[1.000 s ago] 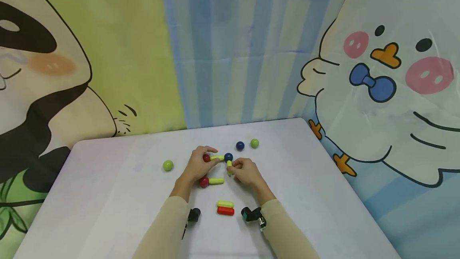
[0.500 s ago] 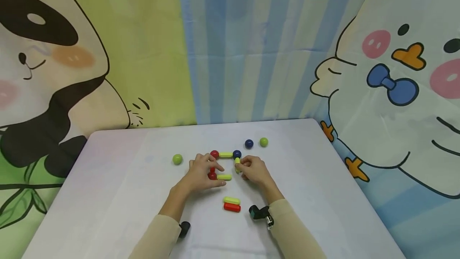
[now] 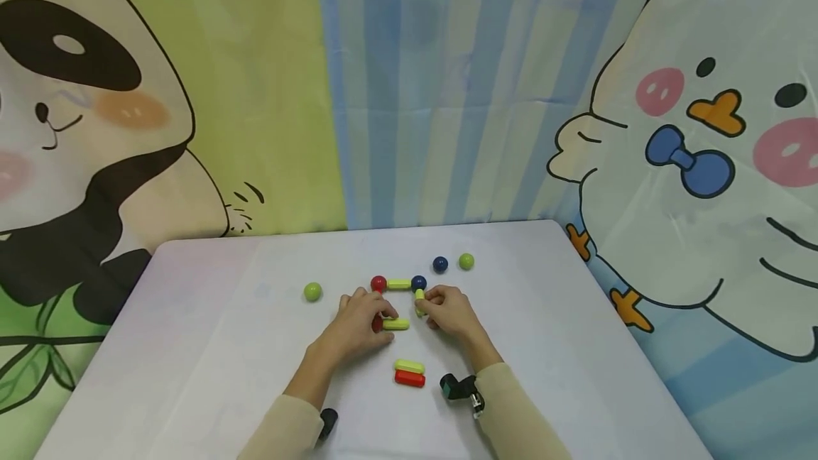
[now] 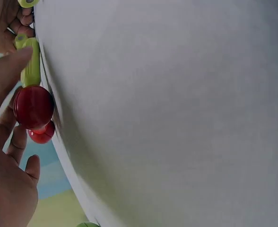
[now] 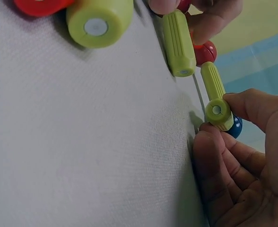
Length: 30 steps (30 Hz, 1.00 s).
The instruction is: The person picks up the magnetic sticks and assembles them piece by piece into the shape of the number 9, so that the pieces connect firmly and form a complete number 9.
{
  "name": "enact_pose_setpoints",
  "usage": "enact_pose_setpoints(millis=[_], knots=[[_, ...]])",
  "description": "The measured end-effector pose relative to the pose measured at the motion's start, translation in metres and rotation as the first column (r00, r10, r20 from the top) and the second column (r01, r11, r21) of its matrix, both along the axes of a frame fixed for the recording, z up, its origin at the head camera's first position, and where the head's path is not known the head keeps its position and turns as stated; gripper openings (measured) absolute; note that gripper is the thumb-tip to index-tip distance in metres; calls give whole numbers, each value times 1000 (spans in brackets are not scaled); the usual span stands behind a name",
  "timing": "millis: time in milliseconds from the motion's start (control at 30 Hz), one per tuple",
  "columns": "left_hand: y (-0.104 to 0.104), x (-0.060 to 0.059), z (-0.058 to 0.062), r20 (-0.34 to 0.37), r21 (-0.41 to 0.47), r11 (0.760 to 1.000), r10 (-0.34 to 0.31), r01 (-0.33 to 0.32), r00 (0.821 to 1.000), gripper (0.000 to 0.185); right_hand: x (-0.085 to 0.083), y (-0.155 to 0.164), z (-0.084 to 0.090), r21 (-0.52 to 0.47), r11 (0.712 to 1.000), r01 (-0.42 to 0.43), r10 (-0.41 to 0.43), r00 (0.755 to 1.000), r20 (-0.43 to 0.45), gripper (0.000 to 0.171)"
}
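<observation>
A partly closed frame of magnetic rods and balls lies on the white table. A far red ball point(image 3: 378, 282) joins a lime rod point(image 3: 399, 284) to a dark blue ball point(image 3: 418, 282). From the blue ball a second lime rod point(image 5: 218, 113) points toward the person, and my right hand point(image 3: 450, 311) pinches it between thumb and fingers. My left hand point(image 3: 353, 325) holds the near red ball point(image 4: 33, 107), thumb on one side and fingers on the other. Another lime rod point(image 3: 396, 324) sticks out from that ball. A red rod point(image 5: 199, 47) between the red balls is mostly hidden by the left fingers.
A loose lime rod point(image 3: 409, 366) and a red rod point(image 3: 410, 378) lie side by side nearer the person. A blue ball point(image 3: 440, 265) and a green ball point(image 3: 466, 261) rest at the back, another green ball point(image 3: 312, 292) to the left. A printed curtain point(image 3: 415, 91) hangs behind the table.
My left hand has moved from the far red ball and its lime rod to the near red ball, its fingers closing in around it. The right hand still pinches its lime rod.
</observation>
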<state>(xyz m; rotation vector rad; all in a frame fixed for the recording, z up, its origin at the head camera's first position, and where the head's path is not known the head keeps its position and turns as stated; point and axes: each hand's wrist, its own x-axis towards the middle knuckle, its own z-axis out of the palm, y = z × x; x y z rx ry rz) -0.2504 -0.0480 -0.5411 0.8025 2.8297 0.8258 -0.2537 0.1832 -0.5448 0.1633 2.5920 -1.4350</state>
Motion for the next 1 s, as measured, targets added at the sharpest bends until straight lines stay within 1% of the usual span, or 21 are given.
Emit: enact_pose_setpoints(millis=[167, 267, 667, 800, 900, 1000], knots=[[2, 0, -4, 25, -9, 999, 39, -39, 999, 27, 0, 0, -1, 5, 1000, 4, -4, 1000, 15, 29], [3, -2, -5, 34, 0, 999, 49, -49, 998, 23, 0, 1, -1, 10, 1000, 0, 0, 1000, 15, 29], [9, -6, -2, 100, 24, 998, 57, -59, 993, 21, 0, 9, 0, -3, 1000, -19, 19, 1000, -25, 30], [9, -6, -2, 115, 37, 997, 60, -64, 992, 21, 1, 12, -3, -38, 999, -39, 37, 998, -41, 30], [8, -4, -2, 111, 48, 997, 53, -59, 992, 21, 3, 12, -4, -66, 997, -50, 47, 998, -52, 28], [8, -2, -3, 112, 55, 997, 46, -52, 993, 22, 6, 12, -5, -72, 996, -61, 56, 996, -67, 29]])
